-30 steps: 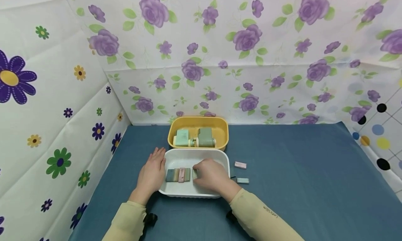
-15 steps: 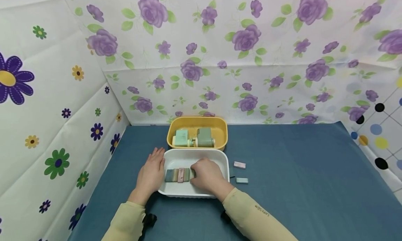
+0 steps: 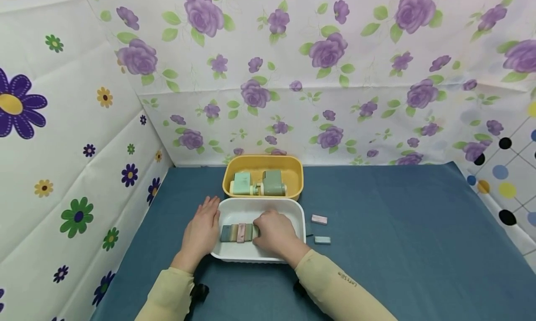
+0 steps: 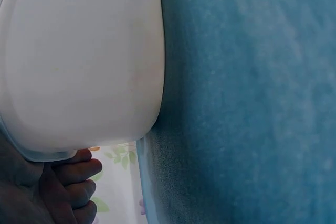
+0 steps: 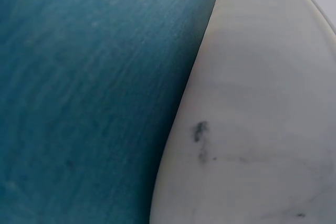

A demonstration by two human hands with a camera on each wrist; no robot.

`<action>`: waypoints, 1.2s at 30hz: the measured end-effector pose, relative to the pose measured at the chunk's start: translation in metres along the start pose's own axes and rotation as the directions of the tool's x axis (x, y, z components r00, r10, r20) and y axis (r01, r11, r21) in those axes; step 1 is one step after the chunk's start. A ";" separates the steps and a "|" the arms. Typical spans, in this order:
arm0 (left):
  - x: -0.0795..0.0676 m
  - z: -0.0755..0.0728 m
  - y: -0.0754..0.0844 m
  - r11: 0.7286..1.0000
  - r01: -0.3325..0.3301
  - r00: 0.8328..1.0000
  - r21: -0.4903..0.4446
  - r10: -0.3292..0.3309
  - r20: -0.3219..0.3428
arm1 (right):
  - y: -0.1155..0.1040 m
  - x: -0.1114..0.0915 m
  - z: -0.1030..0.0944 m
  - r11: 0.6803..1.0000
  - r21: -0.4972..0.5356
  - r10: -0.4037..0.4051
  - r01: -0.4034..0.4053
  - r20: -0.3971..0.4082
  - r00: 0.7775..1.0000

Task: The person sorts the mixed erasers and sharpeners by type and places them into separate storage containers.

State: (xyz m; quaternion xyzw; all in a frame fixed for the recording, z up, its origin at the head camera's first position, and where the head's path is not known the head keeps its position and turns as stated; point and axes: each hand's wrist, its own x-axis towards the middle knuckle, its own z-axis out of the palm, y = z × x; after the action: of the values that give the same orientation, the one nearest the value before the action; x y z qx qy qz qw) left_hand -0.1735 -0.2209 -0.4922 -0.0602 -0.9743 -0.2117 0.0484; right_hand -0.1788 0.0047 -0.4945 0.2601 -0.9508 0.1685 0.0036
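Inside the white tray (image 3: 251,253), the right hand (image 3: 276,232) pinches a pale green block (image 3: 255,231) at the three o'clock end of a row of blocks (image 3: 240,233); the left hand (image 3: 202,230) lies against the nine o'clock rim, fingers extended. The head view alone shows this pinch; the right wrist view alone shows dark smudges (image 5: 199,130) on the tray's outer wall. The yellow tray (image 3: 295,179) stands just beside the twelve o'clock rim; at three o'clock, a pink block (image 3: 319,219) and a pale blue block (image 3: 322,240) lie near the edge, with blue cloth (image 3: 398,242) extending widely beyond them.
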 end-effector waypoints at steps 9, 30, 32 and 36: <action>-0.001 0.000 0.001 1.000 0.005 1.000 -0.001 -0.005 -0.001 | 0.001 -0.001 -0.006 1.000 -0.009 -0.002 0.002 0.014 1.000; 0.000 0.000 -0.002 1.000 0.002 1.000 0.017 -0.002 0.004 | 0.016 -0.006 -0.021 0.999 0.031 -0.011 0.013 -0.062 0.998; 0.001 0.001 -0.002 1.000 -0.001 1.000 0.020 0.001 0.002 | 0.017 -0.006 -0.023 0.999 0.036 -0.021 0.024 -0.076 0.997; 0.002 0.000 -0.001 1.000 0.000 1.000 0.015 0.000 0.004 | 0.020 -0.007 -0.028 0.999 0.043 -0.024 0.029 -0.112 0.993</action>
State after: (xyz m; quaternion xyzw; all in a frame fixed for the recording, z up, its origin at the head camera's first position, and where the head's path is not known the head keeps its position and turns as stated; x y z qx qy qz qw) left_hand -0.1752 -0.2217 -0.4927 -0.0603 -0.9759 -0.2044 0.0470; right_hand -0.1852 0.0330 -0.4750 0.2630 -0.9415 0.2040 0.0531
